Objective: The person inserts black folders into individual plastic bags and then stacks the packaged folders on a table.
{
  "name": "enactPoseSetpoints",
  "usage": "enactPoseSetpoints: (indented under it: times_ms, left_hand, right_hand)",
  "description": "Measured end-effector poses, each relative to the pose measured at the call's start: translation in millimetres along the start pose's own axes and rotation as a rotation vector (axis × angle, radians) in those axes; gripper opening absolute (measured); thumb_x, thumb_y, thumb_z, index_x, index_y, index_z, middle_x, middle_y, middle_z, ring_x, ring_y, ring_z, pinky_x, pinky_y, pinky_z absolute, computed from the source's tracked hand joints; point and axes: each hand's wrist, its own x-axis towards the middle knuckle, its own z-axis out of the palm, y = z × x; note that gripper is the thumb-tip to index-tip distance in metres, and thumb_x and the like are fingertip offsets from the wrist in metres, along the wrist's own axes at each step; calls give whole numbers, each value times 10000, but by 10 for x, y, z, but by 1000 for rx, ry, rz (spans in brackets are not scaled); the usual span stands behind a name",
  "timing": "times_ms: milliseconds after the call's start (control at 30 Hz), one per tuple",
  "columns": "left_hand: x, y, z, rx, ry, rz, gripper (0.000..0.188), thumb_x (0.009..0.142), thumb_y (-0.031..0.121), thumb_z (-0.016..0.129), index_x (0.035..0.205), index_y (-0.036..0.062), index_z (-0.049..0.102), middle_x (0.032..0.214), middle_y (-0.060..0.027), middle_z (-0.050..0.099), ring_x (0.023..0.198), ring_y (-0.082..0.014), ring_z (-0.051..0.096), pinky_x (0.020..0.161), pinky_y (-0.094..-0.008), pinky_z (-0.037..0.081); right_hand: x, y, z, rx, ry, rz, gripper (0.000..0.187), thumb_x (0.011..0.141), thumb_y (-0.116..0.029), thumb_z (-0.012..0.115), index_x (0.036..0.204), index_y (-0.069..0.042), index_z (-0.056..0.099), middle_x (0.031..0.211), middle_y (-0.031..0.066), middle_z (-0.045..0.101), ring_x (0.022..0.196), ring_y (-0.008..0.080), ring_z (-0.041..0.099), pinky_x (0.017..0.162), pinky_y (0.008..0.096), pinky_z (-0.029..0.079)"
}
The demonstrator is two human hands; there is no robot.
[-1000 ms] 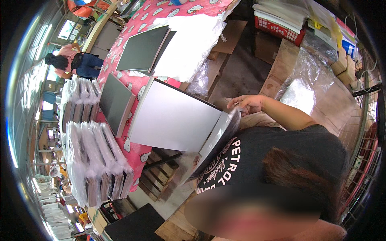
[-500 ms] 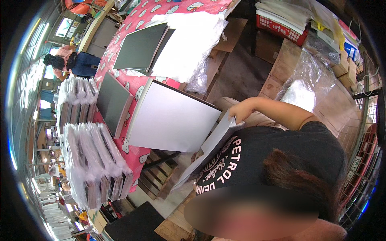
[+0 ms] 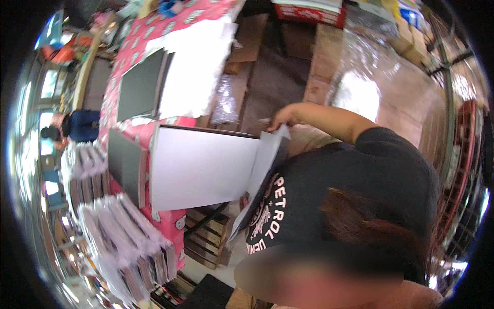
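Observation:
My right hand reaches forward with its fingers pinched on the top corner of a thin white sheet. The sheet hangs away from a large flat white-faced panel and down toward my black shirt. The panel stands tilted against the edge of a pink patterned table. My left hand is not visible; whether it is behind the panel I cannot tell.
Two dark flat panels and a white foam sheet lie on the table. Stacks of wrapped panels stand at left. Another person in dark blue works far left. Wooden pallets lie below the table, and clear plastic wrap lies on boards ahead.
My right hand has shifted left along the panel's top corner. The thin sheet has come further off the panel and now hangs looser.

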Motion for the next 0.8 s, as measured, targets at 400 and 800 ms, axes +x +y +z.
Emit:
enactPoseSetpoints:
  times_ms: [400,800]
  left_hand:
    - [-812,-129,-402,-273,-171,-138,529,914,452,433,1188,3,487,1092,-210,586,1068,-399,528,950,-534,376]
    - [-473,657,-430,116,-686,-162,378,748,118,664,1102,15,583,980,-143,551,862,-238,560,777,-339,454]
  right_hand:
    - [-813,-486,624,-114,486,-279,398,710,-116,596,1084,18,574,1042,157,605,814,254,622,706,362,514]
    - [-2271,-4125,-1439,-394,1427,-1458,147,793,-120,588,901,-35,638,778,80,630,749,201,593,715,348,466]
